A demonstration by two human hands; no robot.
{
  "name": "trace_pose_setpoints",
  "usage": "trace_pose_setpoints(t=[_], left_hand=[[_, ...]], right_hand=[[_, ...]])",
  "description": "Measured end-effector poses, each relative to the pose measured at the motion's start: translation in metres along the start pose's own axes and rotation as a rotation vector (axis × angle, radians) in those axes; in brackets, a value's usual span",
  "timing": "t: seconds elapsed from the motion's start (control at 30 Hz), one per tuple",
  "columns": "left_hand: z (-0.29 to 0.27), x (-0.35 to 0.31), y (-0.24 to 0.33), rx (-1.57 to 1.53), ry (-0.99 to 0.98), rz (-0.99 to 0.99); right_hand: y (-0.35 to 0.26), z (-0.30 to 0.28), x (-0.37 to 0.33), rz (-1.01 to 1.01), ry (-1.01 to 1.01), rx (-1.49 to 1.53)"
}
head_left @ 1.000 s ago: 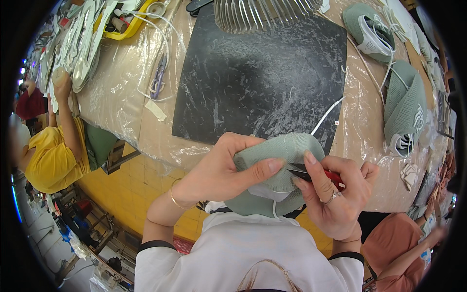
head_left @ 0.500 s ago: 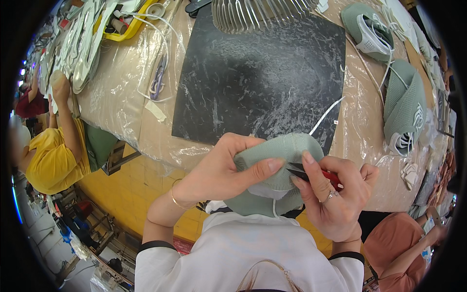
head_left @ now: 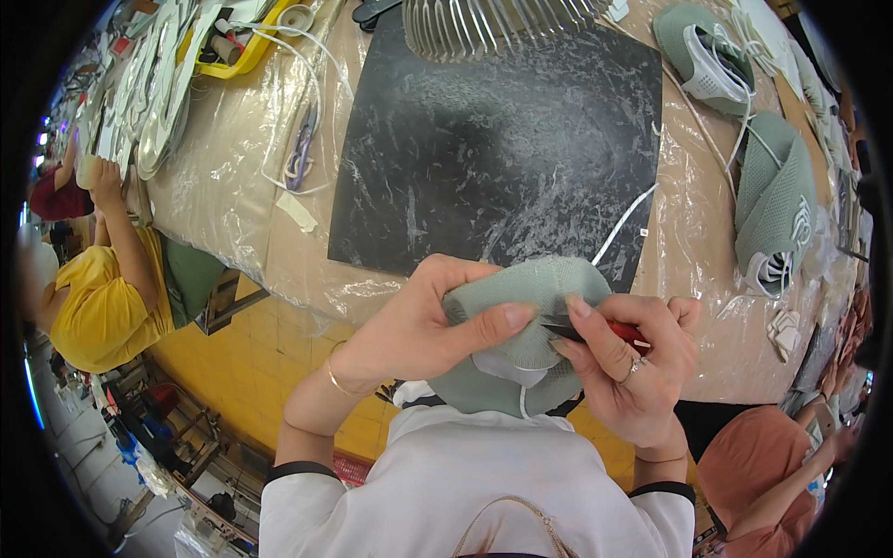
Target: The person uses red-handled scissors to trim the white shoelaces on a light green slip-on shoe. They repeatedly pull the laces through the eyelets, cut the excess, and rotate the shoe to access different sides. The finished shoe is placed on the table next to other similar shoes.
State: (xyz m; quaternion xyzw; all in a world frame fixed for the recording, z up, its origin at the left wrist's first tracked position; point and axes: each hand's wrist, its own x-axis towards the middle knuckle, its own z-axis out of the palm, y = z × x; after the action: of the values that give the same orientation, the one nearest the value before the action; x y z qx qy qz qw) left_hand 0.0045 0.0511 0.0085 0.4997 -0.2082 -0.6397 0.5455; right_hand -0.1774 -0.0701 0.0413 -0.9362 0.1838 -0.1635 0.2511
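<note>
My left hand point(head_left: 419, 325) grips a pale green knit shoe upper point(head_left: 521, 281) just past the near edge of the table, its thumb pressed on the fabric. Red-handled thread snips point(head_left: 629, 335) are in my right hand point(head_left: 637, 377), with the dark blades pointing left at the knit beside my left thumb. My right thumb and forefinger pinch close to the blades and partly cover the tips. White lining shows below the fold, and a short white cord hangs there. A white lace point(head_left: 623, 223) stretches from behind the upper onto the black mat point(head_left: 493, 139).
Two more green shoe uppers point(head_left: 702, 60) lie at the right. A metal rack with curved prongs point(head_left: 502, 28) stands at the far edge. Purple-handled scissors point(head_left: 299, 163) and a yellow tray point(head_left: 246, 58) are at the left. Co-workers sit left, in a yellow top point(head_left: 112, 307), and right.
My right hand and the snips have shifted slightly left, and the blades are further over the knit. My left thumb has slid a little left. The upper is turned slightly.
</note>
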Motion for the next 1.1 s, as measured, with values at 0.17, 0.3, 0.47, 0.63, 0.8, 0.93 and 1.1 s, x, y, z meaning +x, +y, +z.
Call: trace_pose_setpoints(t=[0.17,0.3,0.47,0.63,0.8,0.93,1.1], left_hand=[[-0.002,0.0,-0.003,0.016,-0.036,0.049],[-0.003,-0.001,-0.004,0.01,-0.043,0.043],[-0.002,0.0,-0.004,0.012,-0.038,0.044],[-0.001,-0.001,-0.002,-0.017,0.007,-0.011],[-0.001,-0.003,0.003,-0.067,0.022,-0.028],[0.0,-0.003,0.004,0.005,0.022,-0.036],[0.001,-0.003,0.004,-0.002,0.025,-0.031]], right_hand=[[0.0,0.001,-0.001,-0.02,0.002,-0.017],[0.0,-0.001,-0.002,-0.031,-0.013,-0.053],[0.002,-0.001,-0.003,-0.04,-0.017,-0.061],[0.008,0.004,0.0,-0.098,0.032,-0.041],[0.004,-0.004,0.0,0.005,-0.037,0.031],[0.005,-0.005,0.002,-0.052,-0.031,-0.005],[0.005,-0.004,0.003,-0.058,-0.028,-0.038]])
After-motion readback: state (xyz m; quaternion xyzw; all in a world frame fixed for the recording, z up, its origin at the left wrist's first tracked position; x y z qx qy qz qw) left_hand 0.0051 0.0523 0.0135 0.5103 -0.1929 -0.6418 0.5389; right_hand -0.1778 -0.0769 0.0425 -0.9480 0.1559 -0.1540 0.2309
